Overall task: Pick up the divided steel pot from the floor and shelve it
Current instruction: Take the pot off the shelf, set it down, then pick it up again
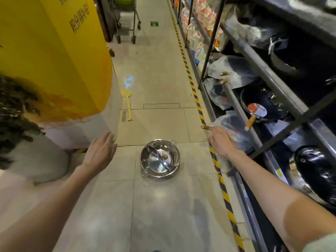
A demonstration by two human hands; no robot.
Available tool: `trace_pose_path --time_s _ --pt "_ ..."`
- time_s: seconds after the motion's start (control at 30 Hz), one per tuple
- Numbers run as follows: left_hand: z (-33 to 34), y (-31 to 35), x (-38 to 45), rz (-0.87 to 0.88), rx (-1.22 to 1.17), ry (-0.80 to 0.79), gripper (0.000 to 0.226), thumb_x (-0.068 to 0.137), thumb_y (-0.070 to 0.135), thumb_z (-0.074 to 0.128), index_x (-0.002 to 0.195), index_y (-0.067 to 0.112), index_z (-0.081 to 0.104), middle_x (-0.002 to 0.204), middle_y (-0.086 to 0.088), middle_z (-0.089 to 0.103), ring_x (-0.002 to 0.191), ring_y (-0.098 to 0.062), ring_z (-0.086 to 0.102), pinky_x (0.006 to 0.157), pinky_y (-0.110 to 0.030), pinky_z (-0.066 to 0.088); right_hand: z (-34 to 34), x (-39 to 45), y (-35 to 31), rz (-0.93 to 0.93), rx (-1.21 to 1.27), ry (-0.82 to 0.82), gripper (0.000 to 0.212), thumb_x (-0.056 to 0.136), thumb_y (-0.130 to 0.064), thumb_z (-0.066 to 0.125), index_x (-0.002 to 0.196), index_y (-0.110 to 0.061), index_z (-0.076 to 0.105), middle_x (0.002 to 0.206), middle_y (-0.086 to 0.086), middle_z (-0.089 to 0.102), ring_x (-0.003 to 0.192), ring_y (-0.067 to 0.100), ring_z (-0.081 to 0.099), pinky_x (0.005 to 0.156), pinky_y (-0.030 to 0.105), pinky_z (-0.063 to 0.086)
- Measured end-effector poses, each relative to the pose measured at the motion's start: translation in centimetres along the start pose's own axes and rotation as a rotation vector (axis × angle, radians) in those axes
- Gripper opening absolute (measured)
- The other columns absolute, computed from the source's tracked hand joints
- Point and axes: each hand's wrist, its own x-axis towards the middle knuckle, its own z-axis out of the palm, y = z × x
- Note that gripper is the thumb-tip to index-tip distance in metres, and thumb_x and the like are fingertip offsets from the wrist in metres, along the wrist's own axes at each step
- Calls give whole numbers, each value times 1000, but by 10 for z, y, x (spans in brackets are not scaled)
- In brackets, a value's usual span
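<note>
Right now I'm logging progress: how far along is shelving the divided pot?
Nothing is done yet: the divided steel pot sits on the floor tiles. Both the left hand and right hand are open above it, empty. Grasping, lifting and placing it on the shelf remain.

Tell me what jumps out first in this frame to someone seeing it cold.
The shiny divided steel pot sits upright on the floor tiles mid-aisle, its curved partition catching the light. Both bare hands reach out open, the left hand to the pot's left and the right hand to its right near the striped floor tape, neither touching it. A big yellow pillar fills the upper left, and dark woks crowd the shelving along the right.
</note>
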Motion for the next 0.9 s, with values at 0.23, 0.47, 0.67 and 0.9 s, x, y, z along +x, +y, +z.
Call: trace_pose_path --time_s 0.23,0.47,0.67,0.9 --pt "37 -36 64 -80 -32 -33 25 89 13 51 109 -3 54 112 -27 58 99 -42 57 86 -49 44 44 76 9 52 -16 -116 40 98 -14 36 137 -3 38 144 16 40 136 30 33 113 38 29" --pt "142 -66 151 -123 -28 -110 46 93 21 43 133 0 38 138 -21 46 124 -35 46 102 -45 38 132 181 42 105 -32 -197 43 98 -14 37 139 -6 34 146 14 39 135 28 34 111 37 31" --pt "316 -97 219 -130 -65 -124 50 93 22 42 137 1 32 144 -22 39 130 -36 41 106 -48 38 296 267 89 148 -18 -224 48 98 -16 35 144 -9 24 150 13 31 139 27 28 113 37 28" --pt "550 -128 266 -137 -122 -112 52 92 22 45 138 2 31 145 -23 36 132 -36 38 108 -48 36 512 341 155 160 33 -208 53 96 -15 38 146 -13 19 155 9 21 142 25 23 118 38 23"
